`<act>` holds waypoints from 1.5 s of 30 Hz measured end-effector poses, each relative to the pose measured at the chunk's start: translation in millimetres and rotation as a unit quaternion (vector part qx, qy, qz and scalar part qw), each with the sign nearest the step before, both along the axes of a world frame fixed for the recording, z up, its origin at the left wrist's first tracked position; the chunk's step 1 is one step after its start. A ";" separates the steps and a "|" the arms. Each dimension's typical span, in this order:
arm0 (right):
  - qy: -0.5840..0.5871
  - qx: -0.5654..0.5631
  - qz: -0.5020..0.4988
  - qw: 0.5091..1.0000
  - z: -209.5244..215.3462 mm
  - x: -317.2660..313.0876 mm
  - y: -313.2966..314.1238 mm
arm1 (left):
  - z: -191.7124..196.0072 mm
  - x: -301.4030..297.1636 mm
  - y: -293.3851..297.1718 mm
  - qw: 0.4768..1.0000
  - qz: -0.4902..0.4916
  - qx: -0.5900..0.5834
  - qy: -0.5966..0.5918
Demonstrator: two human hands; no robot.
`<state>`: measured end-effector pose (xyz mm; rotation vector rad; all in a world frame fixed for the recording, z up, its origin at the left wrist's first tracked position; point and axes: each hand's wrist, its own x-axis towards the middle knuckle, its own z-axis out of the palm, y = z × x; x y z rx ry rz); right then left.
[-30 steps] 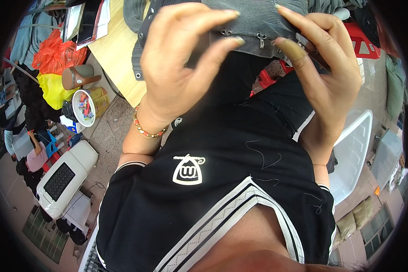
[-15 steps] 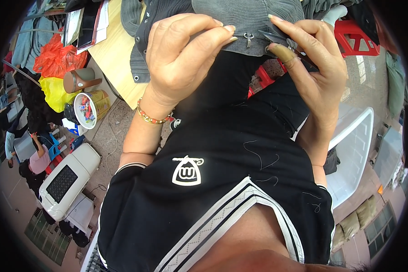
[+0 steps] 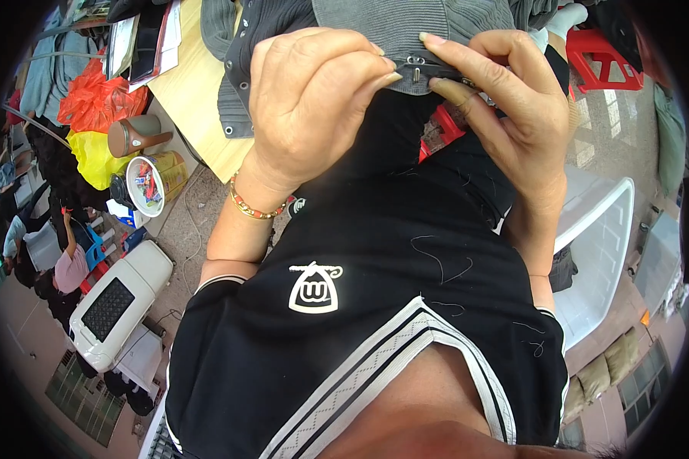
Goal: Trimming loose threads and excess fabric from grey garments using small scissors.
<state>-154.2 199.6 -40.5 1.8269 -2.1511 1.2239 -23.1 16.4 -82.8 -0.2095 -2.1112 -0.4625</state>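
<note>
Pinching thumb and forefinger together, the left hand point(image 3: 306, 107) sits in the head view at the near edge of a grey ribbed garment point(image 3: 390, 27); what, if anything, lies between those fingertips is too small to tell. The right hand point(image 3: 517, 103) faces it from the other side, thumb and forefinger a little apart and closed about a dark slim tool point(image 3: 450, 70). Between the two sets of fingertips, on the garment's near edge, is a small metal hook clasp point(image 3: 416, 69), nearer to the right fingers than to the left. The garment is spread at the far side of the scene, over the person's dark-clothed legs. Beside it, left of the left hand's knuckles, lies darker ribbed cloth point(image 3: 241, 76) with a row of round metal studs, partly on a pale wooden counter point(image 3: 187, 92).

A beaded bracelet point(image 3: 249, 208) circles the left wrist. Farther left are a red plastic bag point(image 3: 98, 98), a yellow plastic bag point(image 3: 92, 162), a brown-lidded mug point(image 3: 134, 136) and a tub point(image 3: 176, 172) of small colourful pieces. To the right, a red plastic stool point(image 3: 624, 76) stands far and a white plastic bin point(image 3: 605, 268) nearer. Loose threads cling to the person's black top point(image 3: 375, 260).
</note>
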 end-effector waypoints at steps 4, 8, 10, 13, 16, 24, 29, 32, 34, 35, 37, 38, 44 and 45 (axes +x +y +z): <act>0.000 -0.013 0.016 1.000 1.2 0.9 0.1 | -2.0 0.8 4.9 0.999 0.004 0.037 -0.008; 0.016 -0.006 -0.005 1.000 0.9 4.1 0.8 | -2.9 1.0 3.3 0.999 0.013 0.026 -0.012; 0.027 -0.006 -0.012 1.000 1.3 5.3 0.1 | -2.0 0.8 2.4 1.000 0.015 0.017 -0.012; 0.090 0.000 -0.024 0.996 4.2 4.2 -1.2 | -1.5 1.5 2.8 0.999 0.008 0.032 -0.013; 0.073 -0.001 -0.009 0.997 5.4 -0.8 -1.1 | 1.0 4.6 5.3 0.991 -0.019 0.129 -0.019; 0.027 0.031 0.030 0.999 29.6 2.8 -8.2 | -5.8 10.8 8.2 0.943 -0.062 0.328 -0.019; -0.023 0.097 0.016 0.995 39.5 12.1 -19.7 | -11.9 11.5 4.4 0.943 -0.051 0.330 -0.002; 0.026 0.132 -0.042 0.990 63.9 21.4 -29.4 | -12.4 7.5 6.5 0.946 -0.051 0.320 0.005; -0.036 0.211 -0.089 0.973 77.7 28.9 -35.1 | -11.7 9.6 5.7 0.947 -0.050 0.318 0.012; -0.035 0.212 -0.090 0.973 72.4 26.0 -33.9 | -8.5 12.8 3.8 0.958 -0.057 0.279 -0.026; 0.070 0.125 -0.026 0.989 52.2 17.6 -35.4 | -9.2 20.3 1.5 0.968 -0.048 0.236 -0.066; 0.071 0.127 -0.025 0.989 59.0 20.6 -38.4 | -11.4 21.1 1.8 0.964 -0.046 0.256 -0.055; -0.005 0.224 -0.064 0.972 76.0 24.8 -38.0 | -11.3 14.0 3.1 0.956 -0.071 0.281 -0.039; 0.031 0.179 -0.049 0.982 62.3 20.9 -36.4 | -12.2 16.1 2.6 0.955 -0.068 0.288 -0.035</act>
